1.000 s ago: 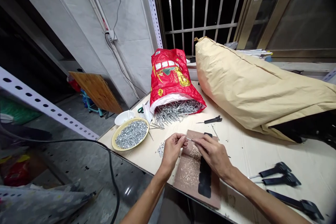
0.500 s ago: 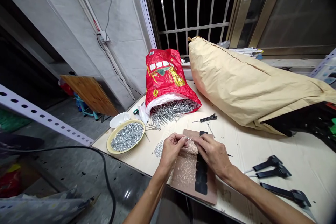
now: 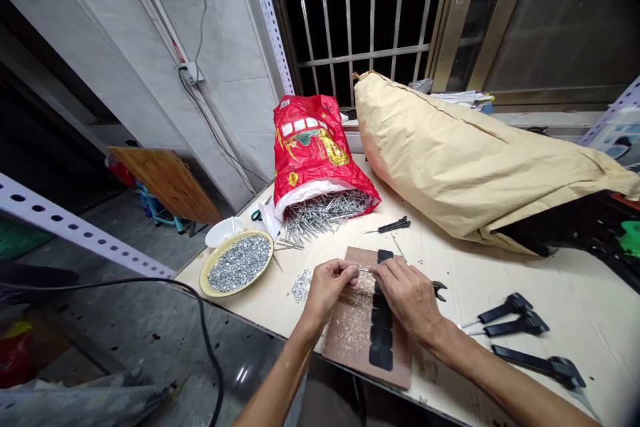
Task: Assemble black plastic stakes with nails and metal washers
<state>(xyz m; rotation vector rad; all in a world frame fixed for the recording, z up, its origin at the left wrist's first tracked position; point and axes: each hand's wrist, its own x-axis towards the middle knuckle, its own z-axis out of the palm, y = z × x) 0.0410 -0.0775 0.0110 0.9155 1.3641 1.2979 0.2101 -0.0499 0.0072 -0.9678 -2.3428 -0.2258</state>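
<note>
My left hand point(image 3: 327, 285) and my right hand point(image 3: 406, 293) meet over a brown board point(image 3: 357, 333) at the table's near edge. Between their pinched fingertips they hold a thin metal pin point(image 3: 364, 270). A black strip point(image 3: 381, 337) lies on the board under my right hand. A small heap of silver bits point(image 3: 301, 285) sits just left of my left hand. Further left stands a yellow plate point(image 3: 237, 263) heaped with the same bits. Behind the board a red sack point(image 3: 313, 147) lies open, spilling long metal pins point(image 3: 325, 210).
A big tan paper sack point(image 3: 475, 167) lies across the back right. Black-handled tools point(image 3: 515, 323) lie at the right, another point(image 3: 393, 225) by the red sack. A white bowl point(image 3: 223, 231) and scissors point(image 3: 257, 214) sit behind the plate. A black cable point(image 3: 200, 320) hangs at left.
Both hands stay together on the pin and have slid slightly toward me over the board. My head has shifted, so the scene sits a little further left.
</note>
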